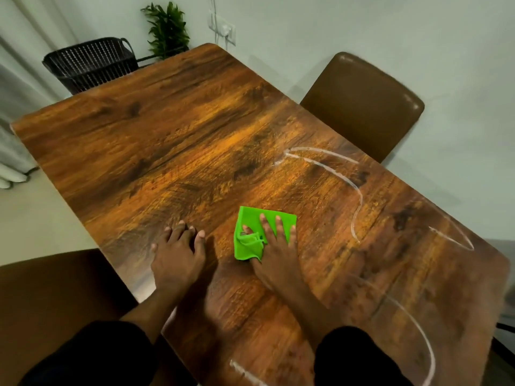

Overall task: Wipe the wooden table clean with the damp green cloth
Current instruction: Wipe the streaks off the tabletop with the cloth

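The wooden table [172,140] fills most of the view, dark brown with an orange grain. A bright green cloth [250,240], partly folded, lies on it near the front middle. My right hand [274,246] presses flat on the cloth, fingers spread over its right half and thumb tucked into a fold. My left hand [177,252] rests flat on the bare wood just left of the cloth, fingers apart, holding nothing. White curved streaks [359,201] run over the right part of the table, with more white streaks [418,330] at the front right.
A brown padded chair [362,104] stands at the table's far right side. A black slatted basket [89,62] and a green plant [167,29] sit beyond the far end by the wall. Another brown seat [55,288] is at the near left.
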